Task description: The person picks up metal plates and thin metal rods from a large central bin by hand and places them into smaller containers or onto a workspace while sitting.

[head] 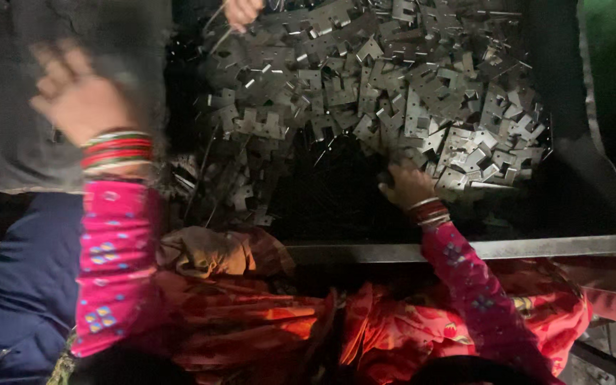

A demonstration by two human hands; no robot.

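While your right hand [406, 184] curled its fingers into the pile of metal brackets [393, 93] at centre frame, those thin stamped plates looked stiff, sharp-edged and slippery; pinching flat faces suited best. Your blurred left hand [73, 96], upper left, was unreadable.

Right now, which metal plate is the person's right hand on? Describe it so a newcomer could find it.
Start at the big heap of grey stamped metal plates in the dark bin. At its lower edge, the right hand, bangles on the wrist, presses the nearest plates; which single plate cannot be told.
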